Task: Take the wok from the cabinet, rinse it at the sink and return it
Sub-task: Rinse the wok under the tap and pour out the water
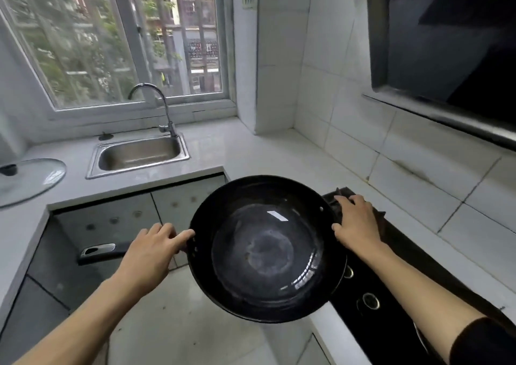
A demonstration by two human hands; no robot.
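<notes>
Both hands have the black wok [266, 250] at centre frame, level over the floor beside the stove [371, 289]: left hand [152, 248] curled on its left rim, right hand [356, 225] gripping the right rim. Farther back, upper left, the steel sink [139, 153] sits under its tap [164, 107], a glass lid [28, 178] at far left.

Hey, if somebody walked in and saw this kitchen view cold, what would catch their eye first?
First, the big black wok held in mid-air at centre, the left hand gripping its left rim and the right hand its right rim, partly over the black gas stove. Next, the steel sink with its curved faucet under the window, and a glass lid lying on the counter at far left.
</notes>
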